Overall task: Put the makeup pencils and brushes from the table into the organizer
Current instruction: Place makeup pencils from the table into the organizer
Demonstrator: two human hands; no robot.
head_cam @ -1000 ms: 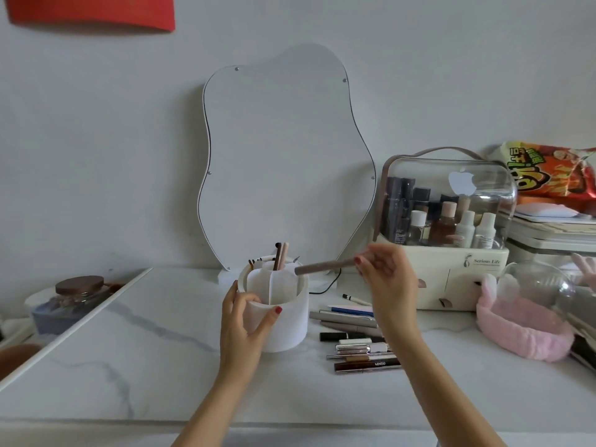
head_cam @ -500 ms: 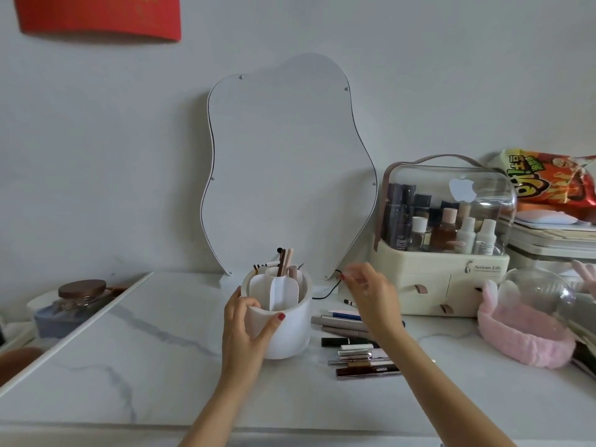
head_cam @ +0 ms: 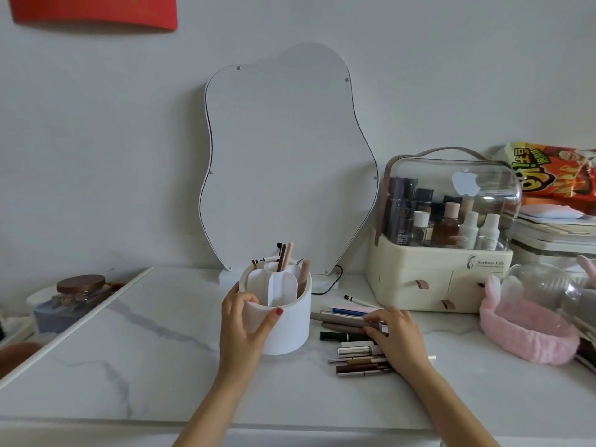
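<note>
The round white organizer [head_cam: 287, 330] stands mid-table with several pencils and brushes [head_cam: 285, 256] upright in its compartments, one brown-pink pencil [head_cam: 304, 272] at its right side. My left hand [head_cam: 242, 321] grips the organizer's front-left wall, thumb on the front. Right of it lie several makeup pencils [head_cam: 354, 359] in a loose row. My right hand [head_cam: 396, 337] rests palm-down over them, fingertips touching a grey-brown pencil [head_cam: 338, 318] that lies flat. A blue pencil [head_cam: 348, 309] and a thin black-tipped pen [head_cam: 354, 299] lie just behind.
A wavy mirror [head_cam: 287, 156] leans on the wall behind the organizer, with a black cable at its base. A cream cosmetics case [head_cam: 445, 253] with bottles, a pink headband [head_cam: 525, 333] and a glass dome [head_cam: 535, 291] crowd the right. A lidded jar [head_cam: 80, 288] sits off the table's left edge.
My right hand put the brown-pink pencil into the organizer, let go, and came down to the pencils on the table. My left hand stayed on the organizer.
</note>
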